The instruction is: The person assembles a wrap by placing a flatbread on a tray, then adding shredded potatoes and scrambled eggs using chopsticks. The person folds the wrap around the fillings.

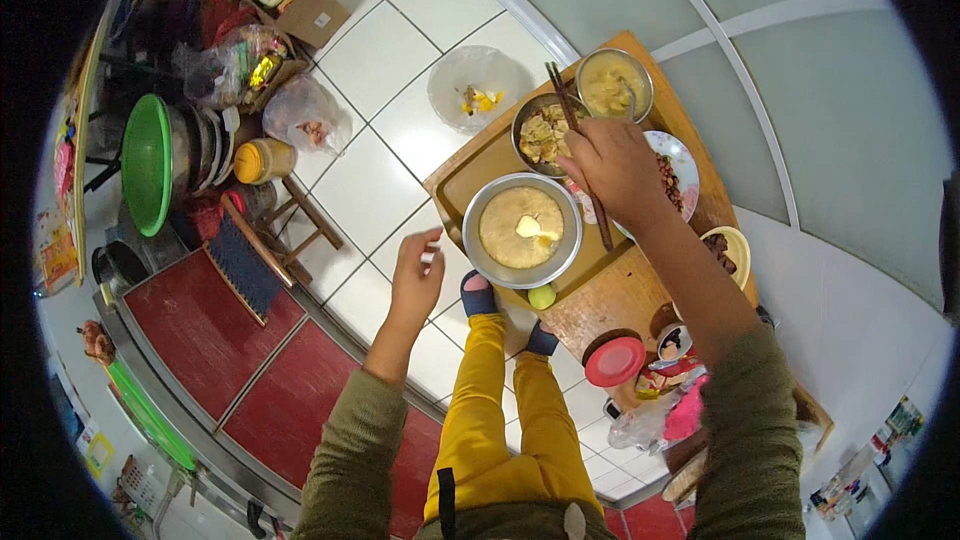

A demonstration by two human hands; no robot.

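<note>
My right hand grips a pair of dark wooden chopsticks over the table, beside a dark bowl of chopped yellow-brown food. Just left of centre, my left hand hangs in the air, fingers loosely bent and apart, with nothing in it. To its right a wide steel bowl holds a pale beige food with a light yellow lump on top. This bowl stands on a brown tray. A green round fruit sits against the bowl's near side.
Another steel bowl holds yellow soup and a spoon. Reddish-brown bits lie on a patterned plate; dark pieces fill a yellow bowl. A red lid is nearer me. A lined waste bin and a small wooden stool stand on the floor.
</note>
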